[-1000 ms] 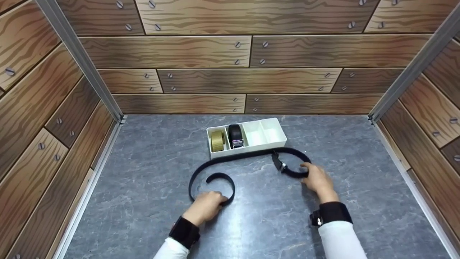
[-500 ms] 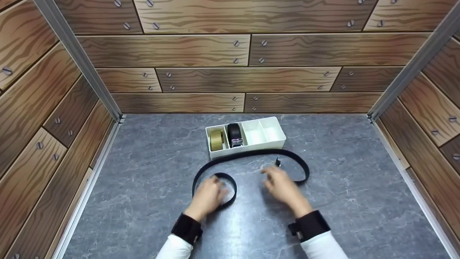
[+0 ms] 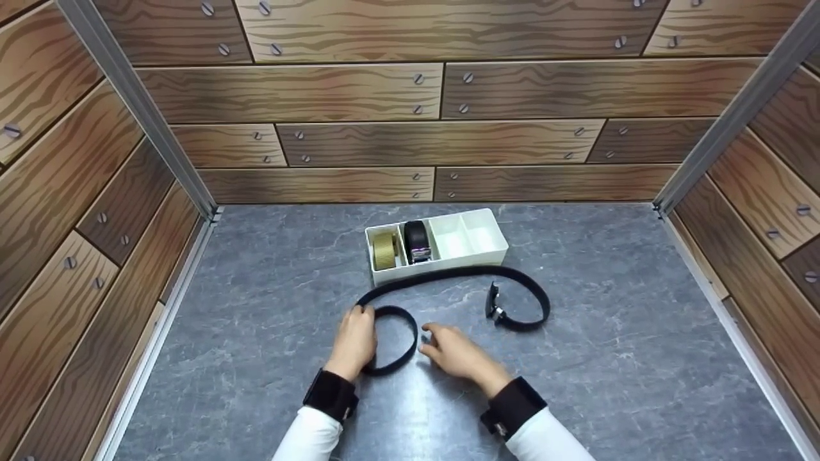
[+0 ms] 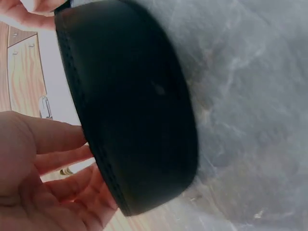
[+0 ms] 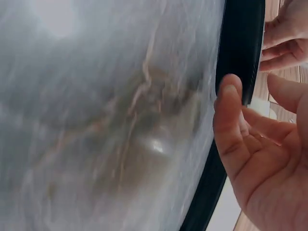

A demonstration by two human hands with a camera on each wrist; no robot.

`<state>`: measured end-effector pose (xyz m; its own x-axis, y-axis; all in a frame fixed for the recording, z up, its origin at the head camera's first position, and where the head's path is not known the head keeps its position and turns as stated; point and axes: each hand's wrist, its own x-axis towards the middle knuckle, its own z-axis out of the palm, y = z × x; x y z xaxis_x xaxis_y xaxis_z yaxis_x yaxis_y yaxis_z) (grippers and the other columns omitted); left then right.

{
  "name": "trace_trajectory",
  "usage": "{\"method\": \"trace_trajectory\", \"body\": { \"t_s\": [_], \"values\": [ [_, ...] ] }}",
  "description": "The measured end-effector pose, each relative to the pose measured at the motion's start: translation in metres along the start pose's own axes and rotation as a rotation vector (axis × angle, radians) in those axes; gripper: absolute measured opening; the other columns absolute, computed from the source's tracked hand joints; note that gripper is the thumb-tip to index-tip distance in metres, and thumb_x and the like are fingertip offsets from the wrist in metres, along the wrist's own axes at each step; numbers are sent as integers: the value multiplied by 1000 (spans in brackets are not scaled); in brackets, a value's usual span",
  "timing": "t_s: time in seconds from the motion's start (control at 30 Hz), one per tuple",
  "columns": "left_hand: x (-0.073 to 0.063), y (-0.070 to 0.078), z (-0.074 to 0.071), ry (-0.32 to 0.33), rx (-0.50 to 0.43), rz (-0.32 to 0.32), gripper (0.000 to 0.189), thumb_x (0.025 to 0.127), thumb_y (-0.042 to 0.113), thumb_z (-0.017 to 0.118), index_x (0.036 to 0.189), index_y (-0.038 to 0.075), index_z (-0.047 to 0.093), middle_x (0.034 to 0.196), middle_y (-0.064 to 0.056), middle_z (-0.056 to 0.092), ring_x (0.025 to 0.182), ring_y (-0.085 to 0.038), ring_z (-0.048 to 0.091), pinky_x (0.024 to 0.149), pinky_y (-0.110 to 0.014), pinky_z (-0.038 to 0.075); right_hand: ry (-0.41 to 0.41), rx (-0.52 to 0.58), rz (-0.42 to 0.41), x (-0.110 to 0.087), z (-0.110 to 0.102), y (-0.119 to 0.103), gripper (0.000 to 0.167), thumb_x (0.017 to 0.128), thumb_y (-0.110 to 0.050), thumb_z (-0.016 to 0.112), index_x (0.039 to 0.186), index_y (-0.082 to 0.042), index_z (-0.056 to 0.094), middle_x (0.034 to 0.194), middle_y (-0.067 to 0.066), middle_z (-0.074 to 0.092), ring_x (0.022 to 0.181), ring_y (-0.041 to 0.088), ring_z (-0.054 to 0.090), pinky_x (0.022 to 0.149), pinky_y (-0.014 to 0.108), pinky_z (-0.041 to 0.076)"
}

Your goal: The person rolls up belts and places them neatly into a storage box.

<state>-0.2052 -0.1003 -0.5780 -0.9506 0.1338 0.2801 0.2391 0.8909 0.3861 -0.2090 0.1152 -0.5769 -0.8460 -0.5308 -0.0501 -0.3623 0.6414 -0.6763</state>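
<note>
A long black belt (image 3: 448,272) stands on edge on the grey surface, its left end curled into a ring. My left hand (image 3: 353,339) holds the ring's left side, where the outer strand meets it. In the left wrist view, that hand's fingers (image 4: 53,139) reach the edge of the belt's stitched band (image 4: 130,110). My right hand (image 3: 456,351) is just right of the ring, thumb and fingers apart, holding nothing. The right wrist view shows its fingertips (image 5: 228,91) close to the band (image 5: 240,43). The silver-and-black buckle end (image 3: 494,307) curls inward at the belt's right.
Behind the belt stands a white divided box (image 3: 474,257). A rolled gold strap (image 3: 384,251) and a rolled black belt with a shiny buckle (image 3: 416,238) fill its two left compartments. Wood-patterned walls (image 3: 359,93) enclose the surface at the back and sides.
My right hand has left the buckle end and moved left to the ring. My left hand has shifted up along the ring's left side. The buckle end lies free.
</note>
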Motion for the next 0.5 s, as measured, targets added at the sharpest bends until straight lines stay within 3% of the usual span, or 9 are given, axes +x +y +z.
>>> {"method": "trace_trajectory", "body": {
  "t_s": [0.17, 0.27, 0.4, 0.5],
  "values": [
    [-4, -2, -1, -106, -206, 103, 14, 85, -8, 59, 98, -9, 64, 96, -22, 65, 95, -37, 65, 85, -45, 51, -5, 58, 11, 4, 4, 0, 38, 94, -9, 63, 125, 10, 53, 77, -3, 60, 62, 7, 57, 61, 28, 51],
    [-5, -4, -1, -146, -271, 171, 16, 85, -12, 55, 98, -6, 64, 87, -16, 67, 87, -29, 66, 81, -41, 53, 7, 61, 0, 5, 3, 0, 29, 93, -6, 63, 118, 7, 57, 80, -2, 60, 66, 8, 57, 62, 28, 51],
    [-6, -6, -1, -159, -258, 189, 24, 80, -13, 60, 102, -4, 64, 76, -9, 64, 76, -24, 64, 72, -39, 53, -2, 68, -13, 6, 1, 0, 30, 92, -4, 63, 120, 5, 59, 88, 5, 62, 72, 12, 60, 65, 29, 52],
    [-7, -7, -1, -146, -192, 170, 30, 76, -8, 69, 105, -2, 64, 81, -10, 67, 80, -27, 67, 71, -41, 53, -6, 63, -11, 6, 0, 0, 36, 91, -5, 64, 124, 7, 58, 99, 12, 61, 80, 17, 63, 70, 31, 53]
  ]
}}
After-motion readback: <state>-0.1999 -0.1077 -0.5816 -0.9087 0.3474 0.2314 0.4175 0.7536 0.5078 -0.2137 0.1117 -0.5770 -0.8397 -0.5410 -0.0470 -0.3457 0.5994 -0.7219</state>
